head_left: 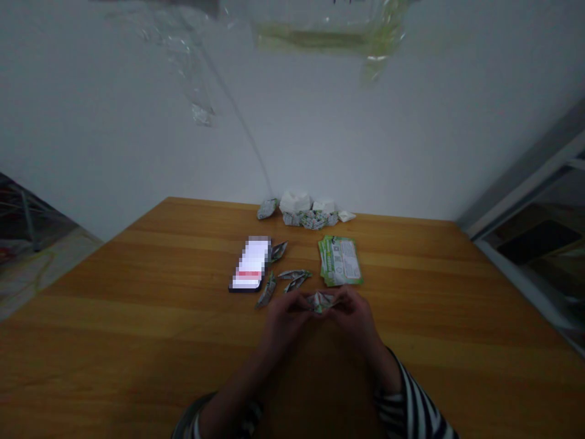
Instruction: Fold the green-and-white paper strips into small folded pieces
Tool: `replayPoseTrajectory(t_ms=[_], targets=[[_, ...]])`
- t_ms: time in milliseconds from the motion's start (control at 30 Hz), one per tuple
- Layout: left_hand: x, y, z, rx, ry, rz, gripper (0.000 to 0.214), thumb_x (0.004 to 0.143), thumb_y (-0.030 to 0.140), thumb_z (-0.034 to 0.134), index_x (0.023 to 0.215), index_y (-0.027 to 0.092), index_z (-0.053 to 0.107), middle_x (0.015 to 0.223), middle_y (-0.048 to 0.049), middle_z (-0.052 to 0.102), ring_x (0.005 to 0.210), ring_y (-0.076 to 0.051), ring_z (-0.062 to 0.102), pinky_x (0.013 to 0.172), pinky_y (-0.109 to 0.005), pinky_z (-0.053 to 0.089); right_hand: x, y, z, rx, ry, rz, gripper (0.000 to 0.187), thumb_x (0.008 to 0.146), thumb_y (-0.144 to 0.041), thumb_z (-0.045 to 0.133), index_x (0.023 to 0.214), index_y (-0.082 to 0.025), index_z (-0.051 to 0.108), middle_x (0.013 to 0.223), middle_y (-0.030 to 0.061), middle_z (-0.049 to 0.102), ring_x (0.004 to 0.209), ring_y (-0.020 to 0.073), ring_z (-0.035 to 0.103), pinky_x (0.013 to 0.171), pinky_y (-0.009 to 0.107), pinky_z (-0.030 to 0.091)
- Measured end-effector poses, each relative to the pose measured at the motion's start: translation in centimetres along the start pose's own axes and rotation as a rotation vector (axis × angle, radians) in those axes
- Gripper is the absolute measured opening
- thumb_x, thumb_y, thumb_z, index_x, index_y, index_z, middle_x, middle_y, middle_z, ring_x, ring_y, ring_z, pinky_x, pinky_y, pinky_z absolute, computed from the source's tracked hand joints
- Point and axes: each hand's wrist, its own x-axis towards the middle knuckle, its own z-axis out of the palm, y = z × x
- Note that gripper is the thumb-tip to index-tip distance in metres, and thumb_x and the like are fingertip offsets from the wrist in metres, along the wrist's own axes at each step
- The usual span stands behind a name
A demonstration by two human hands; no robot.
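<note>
My left hand and my right hand meet over the wooden table, both pinching a small folded piece of printed paper between their fingertips. Just beyond my hands lie several small folded paper pieces. A stack of green-and-white printed sheets lies flat ahead of my right hand. A phone with a lit screen lies ahead of my left hand.
A heap of folded and crumpled paper pieces sits at the table's far edge against the white wall. A clear plastic sheet hangs at the top. A metal frame stands right of the table.
</note>
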Motion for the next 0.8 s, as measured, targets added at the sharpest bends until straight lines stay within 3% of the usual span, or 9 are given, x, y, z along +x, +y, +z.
replayPoseTrajectory(t_ms=[167, 400, 667, 800], targets=[[0.0, 0.0, 0.1, -0.046, -0.074, -0.011, 0.013, 0.068, 0.012, 0.07, 0.063, 0.018, 0.06, 0.08, -0.0032, 0.072, 0.073, -0.018, 0.068, 0.065, -0.027, 0.054, 0.1, -0.2, -1.2, -0.179, -0.115, -0.125, 0.021, 0.072, -0.025, 0.077, 0.093, -0.022, 0.074, 0.103, 0.0083, 0.073, 0.094, 0.0238, 0.069, 0.082, 0.037, 0.056], [-0.2, -0.9, -0.2, -0.026, -0.143, 0.0, 0.01, 0.072, 0.012, 0.065, 0.065, 0.018, 0.061, 0.085, -0.0039, 0.072, 0.08, -0.019, 0.068, 0.07, -0.03, 0.055, 0.5, -0.6, -2.0, -0.305, -0.239, -0.218, 0.016, 0.076, -0.03, 0.074, 0.092, -0.026, 0.077, 0.102, 0.0072, 0.073, 0.093, 0.0219, 0.069, 0.081, 0.035, 0.056], [0.0, -0.1, 0.5, -0.071, -0.033, -0.097, 0.016, 0.067, 0.018, 0.069, 0.056, 0.018, 0.056, 0.075, -0.0018, 0.073, 0.07, -0.019, 0.068, 0.066, -0.03, 0.054, 0.3, 0.2, -0.6, -0.339, -0.085, -0.245, 0.008, 0.078, -0.024, 0.07, 0.08, -0.024, 0.077, 0.092, 0.008, 0.074, 0.083, 0.0212, 0.069, 0.075, 0.033, 0.055], [0.2, -0.3, 0.5, -0.086, 0.002, -0.133, 0.018, 0.065, 0.021, 0.068, 0.053, 0.019, 0.054, 0.076, -0.0029, 0.074, 0.07, -0.021, 0.068, 0.065, -0.031, 0.054, 0.1, 0.4, -0.1, -0.406, -0.078, -0.217, 0.011, 0.079, -0.021, 0.067, 0.08, -0.024, 0.077, 0.091, 0.0071, 0.072, 0.085, 0.0211, 0.068, 0.076, 0.033, 0.054]])
